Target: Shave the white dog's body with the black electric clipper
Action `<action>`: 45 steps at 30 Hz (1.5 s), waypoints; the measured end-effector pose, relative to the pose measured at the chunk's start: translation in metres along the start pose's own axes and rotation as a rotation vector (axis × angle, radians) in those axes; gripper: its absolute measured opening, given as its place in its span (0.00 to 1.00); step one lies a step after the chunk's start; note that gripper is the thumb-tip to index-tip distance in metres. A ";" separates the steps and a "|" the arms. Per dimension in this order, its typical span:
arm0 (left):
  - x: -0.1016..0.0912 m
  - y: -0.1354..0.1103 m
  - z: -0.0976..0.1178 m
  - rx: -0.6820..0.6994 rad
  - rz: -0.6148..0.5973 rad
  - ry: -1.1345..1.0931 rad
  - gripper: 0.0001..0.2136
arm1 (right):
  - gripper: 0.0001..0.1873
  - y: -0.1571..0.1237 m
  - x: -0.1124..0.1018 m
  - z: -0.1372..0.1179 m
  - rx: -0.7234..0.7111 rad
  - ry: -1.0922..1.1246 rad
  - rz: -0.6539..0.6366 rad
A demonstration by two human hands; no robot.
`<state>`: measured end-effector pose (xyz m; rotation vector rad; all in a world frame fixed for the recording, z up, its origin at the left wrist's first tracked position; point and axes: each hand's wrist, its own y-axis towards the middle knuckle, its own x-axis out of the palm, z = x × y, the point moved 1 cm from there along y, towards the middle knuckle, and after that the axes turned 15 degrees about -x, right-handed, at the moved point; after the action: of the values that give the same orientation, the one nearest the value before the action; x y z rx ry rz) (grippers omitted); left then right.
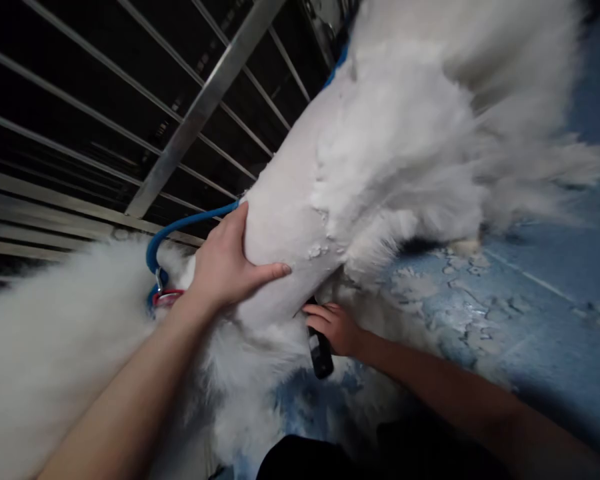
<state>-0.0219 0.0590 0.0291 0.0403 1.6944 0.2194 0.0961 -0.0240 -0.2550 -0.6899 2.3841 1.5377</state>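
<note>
A white long-haired dog [300, 173] stretches across the view, its back and side shorn close to the skin. My left hand [227, 260] lies flat on the shorn back behind the neck, thumb spread, fingers reaching over the far side. Under the dog's near side, my right hand [337, 325] is wrapped around black hair clippers [321, 357]. Their cutting end is hidden beneath the body. Near my left wrist, a blue lead [180, 223] is clipped to a red collar [167, 298]. Long fluffy fur remains on the head side, legs and far end.
A metal barred cage [200, 107] stands along the upper left, close against the dog. The blue floor [545, 267] on the right is strewn with clumps of cut white fur [470, 327]. Dark clothing [310, 460] shows at the bottom edge.
</note>
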 end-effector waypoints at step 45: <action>0.003 0.017 0.049 -0.323 0.080 -0.302 0.21 | 0.19 0.276 -0.291 0.031 0.057 -0.052 -0.620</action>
<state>0.0243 0.0818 0.0237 -0.0958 1.3426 0.5190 0.2082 0.1757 0.0754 -1.2109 1.8984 1.1929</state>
